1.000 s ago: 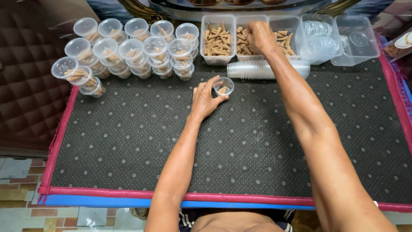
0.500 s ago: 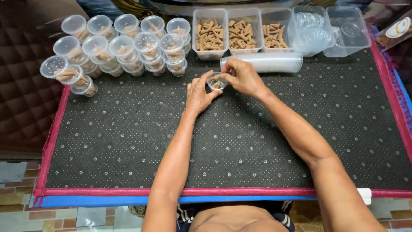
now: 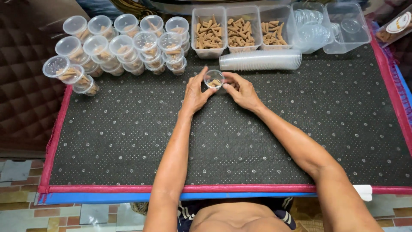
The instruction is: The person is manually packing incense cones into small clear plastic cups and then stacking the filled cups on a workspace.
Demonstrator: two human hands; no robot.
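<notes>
head view looks down on a dark dotted mat (image 3: 231,141); every place below is told from the small clear cup (image 3: 213,79), which stands on the mat at its far middle. left hand (image 3: 195,92) cradles the cup's left wall, thumb and fingers curved round it; right hand (image 3: 241,89) pinches its right rim with fingertips pressed together. a few tan cones lie inside. beyond the cup lies a sleeve of nested clear cups (image 3: 261,60) on its side, and further beyond, three tubs of cones (image 3: 240,30). far left of the cup stand lidded filled cups (image 3: 120,47). the cup looks light, thin, easily crushed and slippery; best held gently by its walls near the rim.
</notes>
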